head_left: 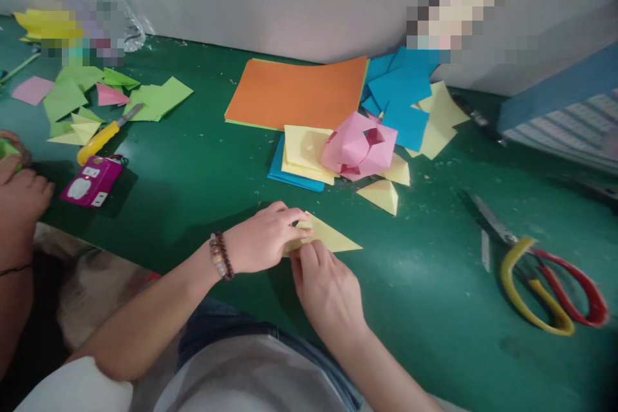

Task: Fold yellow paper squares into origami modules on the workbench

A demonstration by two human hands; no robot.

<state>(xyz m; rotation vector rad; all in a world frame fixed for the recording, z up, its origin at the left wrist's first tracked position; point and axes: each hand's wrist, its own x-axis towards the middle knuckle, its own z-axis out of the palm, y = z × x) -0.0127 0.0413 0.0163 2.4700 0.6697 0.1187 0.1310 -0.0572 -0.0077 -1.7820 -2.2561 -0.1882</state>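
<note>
A pale yellow paper [333,236], folded to a point on its right, lies on the green table under both hands. My left hand [265,236], with beads at the wrist, grips its left part, fingers closed on it. Just to the right, my right hand [331,283] has its fingers curled in on the paper's lower edge. The fingertips partly hide the fold. Beyond the hands sit a pink folded paper shape [355,148], a stack of yellow papers [306,151] over blue ones [294,175], and a small folded yellow piece [381,196].
Scissors [512,238] lie at the right. Orange sheets [297,93] and blue papers [400,93] are at the back. A yellow-handled knife [102,141], a purple box [93,181] and green scraps [159,100] are at the left, near another person's hand [22,190].
</note>
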